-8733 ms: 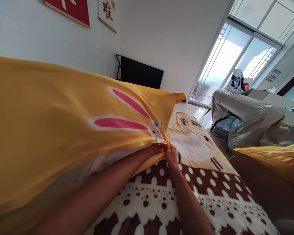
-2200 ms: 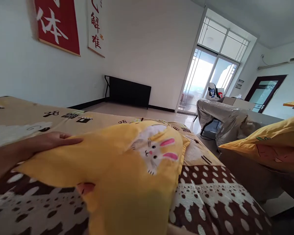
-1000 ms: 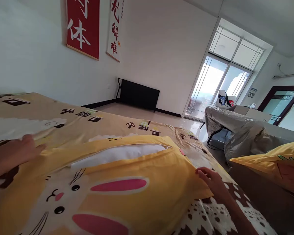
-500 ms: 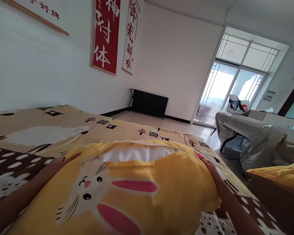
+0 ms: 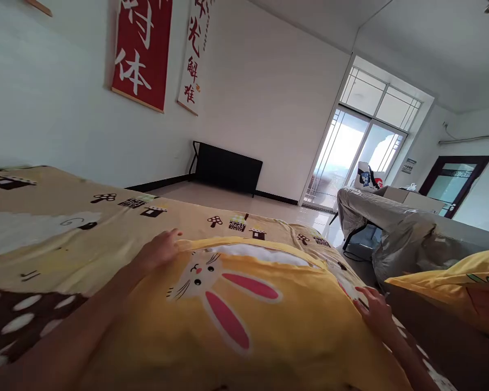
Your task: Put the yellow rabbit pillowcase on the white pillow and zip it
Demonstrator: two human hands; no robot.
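A yellow pillowcase (image 5: 293,320) with a white rabbit face and pink ears lies over the patterned bedding. Its long opening faces away from me, and white filling (image 5: 261,253) shows inside. At the far left corner of the pillowcase, my left hand (image 5: 160,253) has its fingers closed on the edge. My right hand (image 5: 375,310) is beside the right edge, fingers apart, with the fingertips near the fabric.
Beige and brown bedding (image 5: 122,228) spreads around the pillowcase. Another yellow cushion (image 5: 468,277) is at the right. Beyond it stands plastic-covered furniture (image 5: 399,222) with a bag. A black folded panel (image 5: 228,169) leans near the far wall.
The pillowcase lies flatter, its opening narrower, and the rabbit print sits farther from me. My left hand has moved right and up in view; my right hand's fingers have spread. The view has shifted right.
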